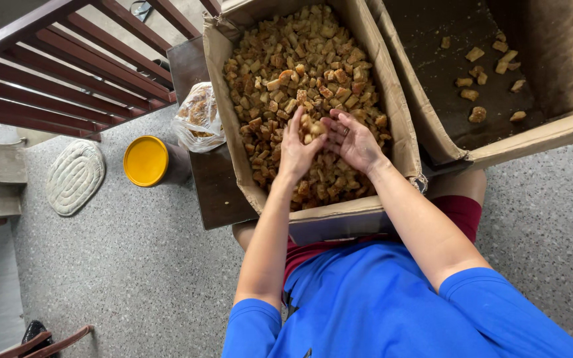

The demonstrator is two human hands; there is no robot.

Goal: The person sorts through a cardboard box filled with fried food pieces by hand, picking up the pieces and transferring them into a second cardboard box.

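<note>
So the biggest thing going on is the cardboard box (247,159) sitting on the person's lap, flaps folded out, filled nearly to the brim with brown chunks (306,59). They're small rough cubes, golden to dark brown, kind of crusty looking, all different sizes. Right beside it, touching on the right, is a second cardboard box (565,79), mostly bare with a dark stained bottom and just a handful of the same chunks in its far corner.

Both hands are down in the full box, near its middle. The left hand (296,149) is cupped with the fingers curled loosely around a few pieces, while the right hand (353,140) is spread open, palm turned up, fingers apart, with pieces resting against it. The two hands are nearly touching.

Left of the box there's a dark low table (210,179), and on it a clear plastic bag (197,116) with more brown bits. Just beside that, on the speckled floor, stands a container with a round yellow lid (145,160).
</note>
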